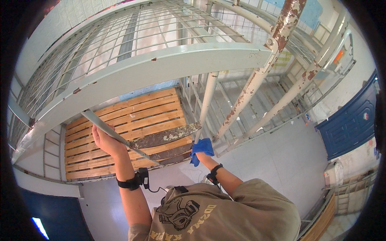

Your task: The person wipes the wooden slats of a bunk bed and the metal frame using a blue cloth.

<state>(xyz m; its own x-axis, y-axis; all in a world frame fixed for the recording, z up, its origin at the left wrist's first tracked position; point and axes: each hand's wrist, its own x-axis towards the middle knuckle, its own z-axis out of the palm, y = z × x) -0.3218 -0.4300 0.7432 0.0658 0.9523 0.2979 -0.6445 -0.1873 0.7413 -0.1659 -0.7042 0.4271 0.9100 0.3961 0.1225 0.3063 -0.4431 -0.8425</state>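
Note:
A metal bunk bed with a ladder stands before me. My left hand (105,138) is closed around the ladder's left side rail (96,119). In my right hand (202,155) is a blue cloth (202,148), wrapped about the low part of the ladder's right side rail (208,102). Between the two rails run flat ladder steps (166,135) with badly worn paint. Behind them lies the lower bunk's wooden slatted base (126,120). My right fingers are mostly hidden by the cloth.
Overhead spans the upper bunk's frame beam (150,63) with wire mesh. Chipped metal posts (241,105) rise at the right, beside another bed frame. A blue door (346,132) is at far right, and wooden slats (319,220) show at lower right.

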